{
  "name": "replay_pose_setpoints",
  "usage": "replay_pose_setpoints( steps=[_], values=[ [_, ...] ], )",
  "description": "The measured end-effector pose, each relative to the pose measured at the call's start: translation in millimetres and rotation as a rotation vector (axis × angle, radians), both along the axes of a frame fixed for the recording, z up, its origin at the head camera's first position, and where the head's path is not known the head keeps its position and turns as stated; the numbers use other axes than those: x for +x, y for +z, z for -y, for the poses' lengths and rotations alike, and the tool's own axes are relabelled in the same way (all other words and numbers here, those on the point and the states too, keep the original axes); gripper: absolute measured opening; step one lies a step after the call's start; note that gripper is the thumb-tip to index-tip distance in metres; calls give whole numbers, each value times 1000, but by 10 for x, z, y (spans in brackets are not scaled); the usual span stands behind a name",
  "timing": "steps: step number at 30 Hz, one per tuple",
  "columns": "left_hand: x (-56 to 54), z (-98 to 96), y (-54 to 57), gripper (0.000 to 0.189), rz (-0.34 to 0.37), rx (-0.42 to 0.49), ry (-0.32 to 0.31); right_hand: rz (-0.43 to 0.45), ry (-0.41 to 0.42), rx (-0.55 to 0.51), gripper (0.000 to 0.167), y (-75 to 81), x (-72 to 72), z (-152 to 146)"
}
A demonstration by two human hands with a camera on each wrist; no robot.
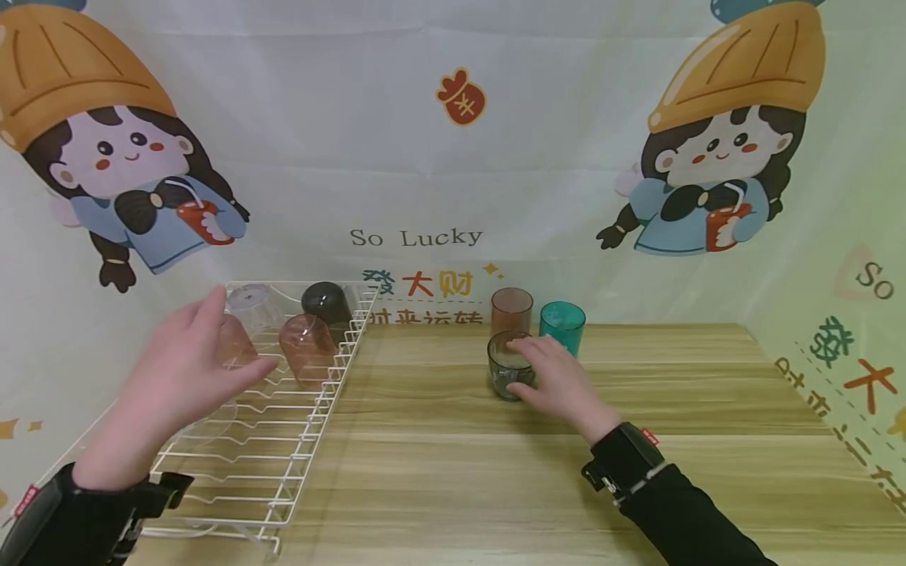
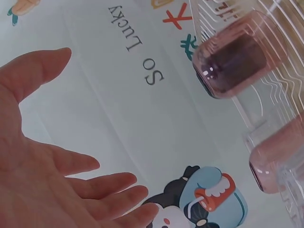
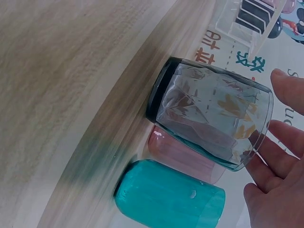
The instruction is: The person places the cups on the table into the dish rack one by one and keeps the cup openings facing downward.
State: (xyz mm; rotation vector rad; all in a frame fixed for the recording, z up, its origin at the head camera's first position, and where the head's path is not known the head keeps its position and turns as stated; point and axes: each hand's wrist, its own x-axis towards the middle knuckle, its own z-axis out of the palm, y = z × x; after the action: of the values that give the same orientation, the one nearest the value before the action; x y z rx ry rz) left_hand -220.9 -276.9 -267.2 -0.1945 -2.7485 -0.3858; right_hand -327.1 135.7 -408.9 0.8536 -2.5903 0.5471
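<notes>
Tumbler (image 1: 501,377), grey, set upright on worktop (image 1: 439,472), loosely bracketed by part-spread right hand (image 1: 562,385), contact unclear; left hand (image 1: 180,369) held spread, empty, near white rack (image 1: 233,498) of glasses (image 1: 307,350).

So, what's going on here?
A person has their right hand at the rim of a grey glass standing on the table; whether it grips it is hard to tell. A pinkish glass and a teal glass stand just behind. The left hand, open and holding nothing, is near a white wire rack of more glasses.
</notes>
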Motion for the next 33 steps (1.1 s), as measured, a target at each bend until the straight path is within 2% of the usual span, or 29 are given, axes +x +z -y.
replay_pose_setpoints(
  steps=[4, 7, 10, 13, 22, 29, 33],
  values=[
    [21, -105, -5, 102, -53, -8, -24, -8, 1, 0, 59, -25, -18, 12],
    [39, -181, -4, 103, -66, -6, -37, -20, -1, 9, 59, -39, -24, 19],
    [38, -257, -5, 90, -116, -18, -57, -23, -4, 16, 58, -45, -20, 33],
    [47, -321, -9, 87, -139, -19, -77, -21, -4, 25, 58, -45, -9, 50],
    [98, -448, -55, 111, -107, 16, -103, -36, 3, 44, 58, -55, -5, 80],
    [103, -531, -75, 112, -91, 16, -103, -32, 1, 69, 57, -76, -27, 83],
    [101, -581, -70, 110, -95, 32, -125, -26, -2, 77, 56, -89, -39, 82]
  ],
)
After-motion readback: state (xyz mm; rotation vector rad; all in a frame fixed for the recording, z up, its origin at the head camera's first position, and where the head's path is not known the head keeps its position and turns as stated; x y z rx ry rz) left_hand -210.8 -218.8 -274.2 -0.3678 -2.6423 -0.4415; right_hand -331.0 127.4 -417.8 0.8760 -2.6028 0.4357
